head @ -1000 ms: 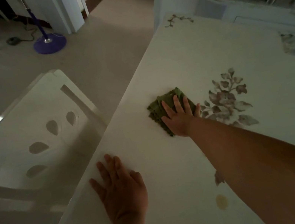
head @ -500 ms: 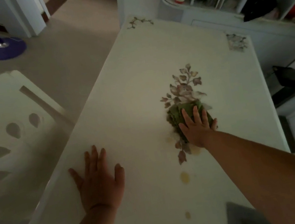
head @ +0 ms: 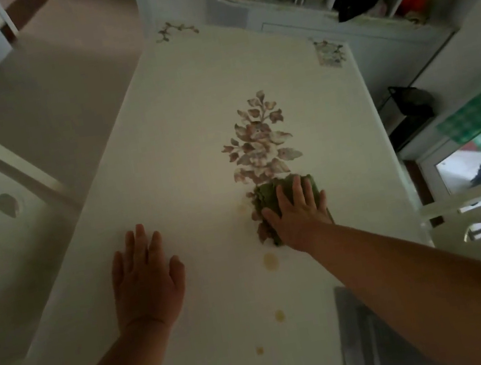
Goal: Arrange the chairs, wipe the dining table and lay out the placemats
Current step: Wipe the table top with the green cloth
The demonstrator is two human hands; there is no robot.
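Dining table under both palms — floral print just beyond the fingertips. Right hand pressed flat on green cloth, fingers spread. Left hand flat, fingers apart — touching bare tabletop.

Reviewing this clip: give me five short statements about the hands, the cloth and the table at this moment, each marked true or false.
1. The right hand presses flat on a green cloth. True.
2. The left hand holds a spray bottle. False: it lies flat and empty on the table.
3. Yellowish spots show on the table nearer the person than the cloth. True.
4. The cloth sits at the table's far corner. False: it lies at the near end of the flower print in the middle.
5. Placemats are laid at every seat. False: only one grey mat shows, at the near edge.
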